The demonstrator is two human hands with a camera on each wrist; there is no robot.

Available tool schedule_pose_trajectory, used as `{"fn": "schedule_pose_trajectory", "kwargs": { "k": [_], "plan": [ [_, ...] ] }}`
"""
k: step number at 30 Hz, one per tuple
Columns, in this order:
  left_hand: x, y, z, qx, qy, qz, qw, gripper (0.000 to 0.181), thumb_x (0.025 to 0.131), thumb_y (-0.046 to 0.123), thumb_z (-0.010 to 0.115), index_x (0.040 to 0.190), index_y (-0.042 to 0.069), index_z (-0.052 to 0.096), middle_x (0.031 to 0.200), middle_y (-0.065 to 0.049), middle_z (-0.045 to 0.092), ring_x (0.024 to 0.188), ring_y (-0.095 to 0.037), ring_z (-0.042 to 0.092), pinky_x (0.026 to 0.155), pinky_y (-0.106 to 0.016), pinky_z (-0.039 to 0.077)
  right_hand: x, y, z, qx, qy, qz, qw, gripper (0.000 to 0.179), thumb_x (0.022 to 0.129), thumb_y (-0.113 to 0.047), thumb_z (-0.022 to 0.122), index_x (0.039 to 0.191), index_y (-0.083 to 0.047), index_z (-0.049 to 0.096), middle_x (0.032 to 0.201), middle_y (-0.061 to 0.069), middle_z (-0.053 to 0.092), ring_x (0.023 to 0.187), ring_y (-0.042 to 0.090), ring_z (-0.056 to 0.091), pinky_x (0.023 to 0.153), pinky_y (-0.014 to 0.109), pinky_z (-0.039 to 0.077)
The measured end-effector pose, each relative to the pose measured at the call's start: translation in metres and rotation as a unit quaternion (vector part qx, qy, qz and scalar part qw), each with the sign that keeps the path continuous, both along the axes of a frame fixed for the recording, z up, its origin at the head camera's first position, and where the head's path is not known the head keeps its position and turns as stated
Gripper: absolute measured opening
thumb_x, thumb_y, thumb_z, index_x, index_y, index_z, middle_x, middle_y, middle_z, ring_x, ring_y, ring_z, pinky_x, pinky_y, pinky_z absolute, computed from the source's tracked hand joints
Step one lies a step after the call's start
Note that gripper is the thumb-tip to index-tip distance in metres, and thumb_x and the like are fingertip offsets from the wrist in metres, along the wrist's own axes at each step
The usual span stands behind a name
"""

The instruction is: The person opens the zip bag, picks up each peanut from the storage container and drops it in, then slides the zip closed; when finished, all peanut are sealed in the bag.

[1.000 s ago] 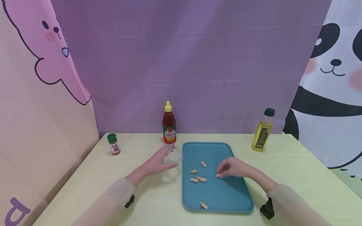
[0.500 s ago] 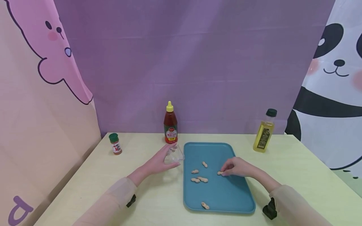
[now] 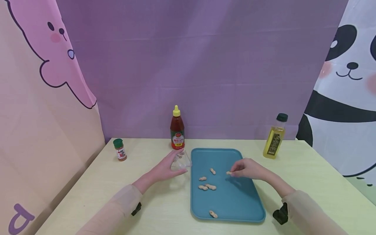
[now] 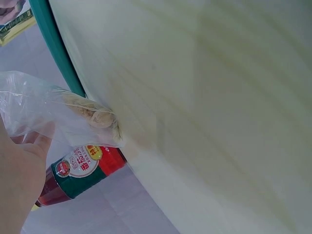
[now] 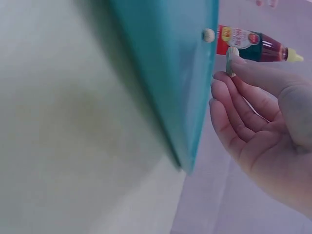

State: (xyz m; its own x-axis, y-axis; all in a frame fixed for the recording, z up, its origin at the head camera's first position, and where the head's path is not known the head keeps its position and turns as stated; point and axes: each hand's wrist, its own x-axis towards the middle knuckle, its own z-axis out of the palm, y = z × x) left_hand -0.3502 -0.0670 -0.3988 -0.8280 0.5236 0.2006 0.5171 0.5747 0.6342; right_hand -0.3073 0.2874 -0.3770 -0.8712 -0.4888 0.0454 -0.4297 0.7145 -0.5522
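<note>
My left hand (image 3: pixel 165 167) holds a clear plastic bag (image 3: pixel 182 160) by the tray's left edge, thumb and fingers spread around it. Peanuts (image 4: pixel 101 118) show inside the bag in the left wrist view. Over the right half of the blue tray (image 3: pixel 224 204), my right hand (image 3: pixel 249 169) pinches a peanut (image 3: pixel 228 173) between thumb and fingertips, its shadow falling on the tray below. Several unshelled peanuts lie on the tray: a touching pair (image 3: pixel 210 186) at left centre, one (image 3: pixel 202 178) just behind, another (image 3: pixel 212 171) further back, and one (image 3: pixel 213 214) near the front edge.
A red sauce bottle (image 3: pixel 177 130) with a yellow cap stands right behind my left hand. To the far left is a small green-capped spice jar (image 3: pixel 120 150). An oil bottle (image 3: pixel 274 140) stands back right, beyond the tray. A purple cloth (image 3: pixel 205 71) hangs behind the table.
My right hand has risen and moved back slightly, lifting the peanut off the tray. The left hand keeps its place with the bag.
</note>
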Motion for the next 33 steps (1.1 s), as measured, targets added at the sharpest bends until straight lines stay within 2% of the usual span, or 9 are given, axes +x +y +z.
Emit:
{"fn": "schedule_pose_trajectory", "kwargs": {
  "k": [6, 11, 19, 25, 27, 33],
  "plan": [
    [0.0, -0.001, 0.001, -0.002, 0.002, 0.002, 1.0, 0.083, 0.082, 0.044, 0.069, 0.148, 0.025, 0.023, 0.147, 0.003, 0.037, 0.137, -0.021, 0.033, 0.108, -0.049, 0.035, -0.008, -0.012, 0.011, -0.014, 0.032, -0.007, 0.9994, 0.019, 0.088, -0.028, 0.065, 0.096, -0.011, 0.07, 0.089, -0.001, 0.069, 0.079, 0.01, 0.062, 0.068, 0.023, 0.052],
    [-0.001, -0.001, 0.0, 0.002, 0.001, -0.002, 1.0, 0.083, 0.082, 0.042, 0.069, 0.149, 0.023, 0.023, 0.148, 0.003, 0.037, 0.137, -0.022, 0.033, 0.108, -0.049, 0.035, -0.011, -0.034, 0.021, -0.045, 0.044, 0.006, 0.998, 0.019, 0.089, -0.027, 0.064, 0.098, -0.011, 0.07, 0.092, 0.001, 0.07, 0.083, 0.022, 0.065, 0.069, 0.024, 0.053],
    [0.0, -0.003, -0.001, 0.009, -0.009, -0.005, 0.9999, 0.084, 0.081, 0.046, 0.069, 0.149, 0.027, 0.022, 0.148, 0.004, 0.036, 0.137, -0.021, 0.033, 0.108, -0.049, 0.035, -0.021, -0.082, 0.03, -0.08, 0.066, 0.0, 0.9946, 0.021, 0.088, -0.028, 0.065, 0.1, -0.011, 0.07, 0.089, 0.003, 0.07, 0.074, 0.011, 0.061, 0.065, 0.024, 0.053],
    [-0.001, -0.003, -0.002, 0.016, -0.007, -0.012, 0.9998, 0.086, 0.081, 0.048, 0.068, 0.149, 0.023, 0.022, 0.149, 0.003, 0.034, 0.137, -0.022, 0.033, 0.107, -0.051, 0.036, -0.028, -0.112, 0.032, -0.095, 0.062, 0.015, 0.9935, 0.02, 0.087, -0.026, 0.066, 0.099, -0.01, 0.07, 0.091, 0.004, 0.071, 0.08, 0.023, 0.065, 0.07, 0.024, 0.054],
    [-0.001, -0.003, -0.002, 0.017, -0.006, -0.013, 0.9997, 0.086, 0.081, 0.048, 0.068, 0.149, 0.021, 0.022, 0.149, 0.002, 0.034, 0.136, -0.023, 0.034, 0.106, -0.052, 0.036, -0.03, -0.119, 0.032, -0.091, 0.067, 0.024, 0.9933, 0.02, 0.087, -0.025, 0.066, 0.098, -0.009, 0.071, 0.091, 0.004, 0.071, 0.08, 0.023, 0.066, 0.07, 0.024, 0.055],
    [-0.001, -0.002, -0.002, 0.016, -0.005, -0.011, 0.9998, 0.086, 0.081, 0.047, 0.069, 0.149, 0.021, 0.023, 0.15, 0.002, 0.032, 0.136, -0.023, 0.033, 0.106, -0.051, 0.037, -0.032, -0.136, 0.029, -0.088, 0.073, 0.04, 0.9926, 0.019, 0.087, -0.021, 0.067, 0.099, -0.007, 0.071, 0.094, 0.005, 0.071, 0.078, 0.011, 0.064, 0.071, 0.021, 0.055]
  ]
}}
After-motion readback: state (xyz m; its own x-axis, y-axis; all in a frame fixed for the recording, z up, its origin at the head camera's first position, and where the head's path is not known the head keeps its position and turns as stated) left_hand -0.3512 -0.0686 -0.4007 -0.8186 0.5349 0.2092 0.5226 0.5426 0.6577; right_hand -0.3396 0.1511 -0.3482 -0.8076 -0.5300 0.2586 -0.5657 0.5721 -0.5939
